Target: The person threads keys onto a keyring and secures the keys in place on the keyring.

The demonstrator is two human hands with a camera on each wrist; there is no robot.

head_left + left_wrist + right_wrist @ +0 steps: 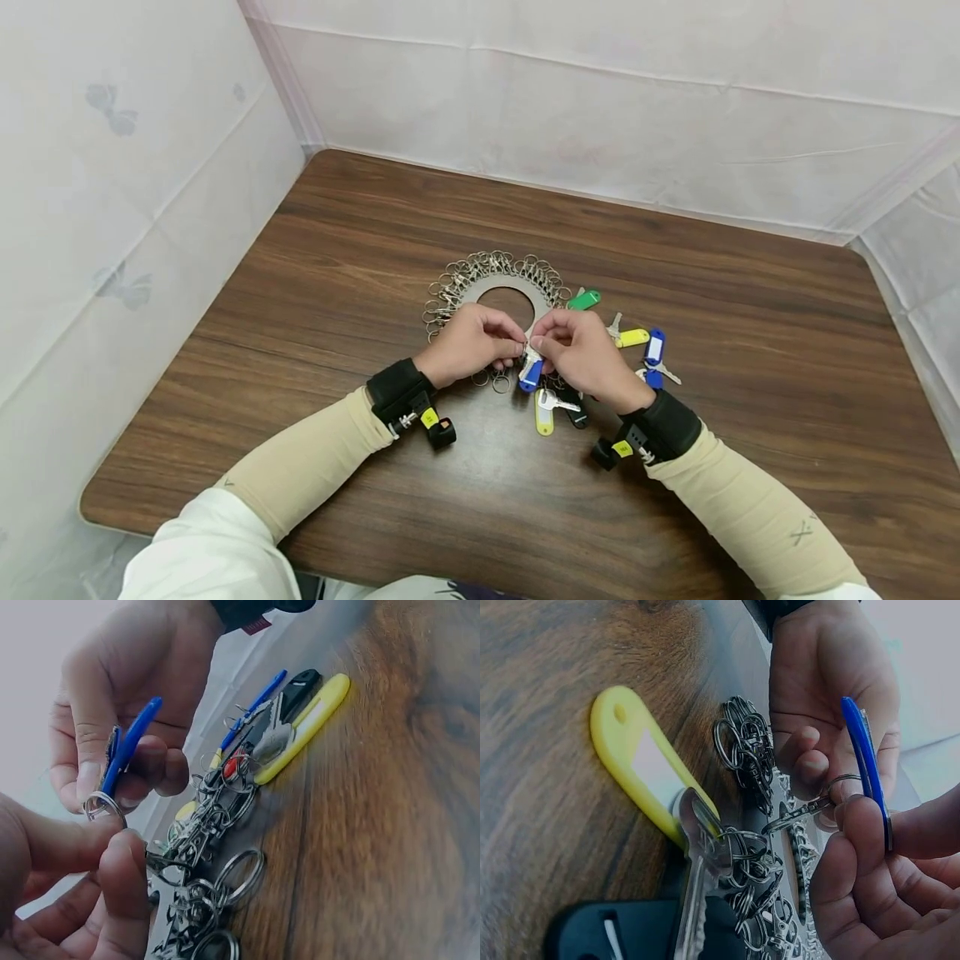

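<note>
A flat metal ring (491, 286) hung with several clips and split rings lies mid-table. Both hands meet at its near edge. My right hand (542, 350) pinches a blue key tag (530, 373) with a key and a small split ring (101, 804) on it. My left hand (517, 346) pinches a metal clip (799, 815) of the big ring right against that split ring. In the right wrist view the blue tag (864, 761) stands upright between my right fingertips (855, 825). A yellow tag (543, 414) with a key and a black tag (576, 415) lie just below the hands.
To the right of the ring lie a green tag (584, 299), a yellow tag (632, 337) and a second blue tag (655, 347) with keys. The brown wooden table (750, 275) is enclosed by white sheeting (600, 108) at the back and both sides.
</note>
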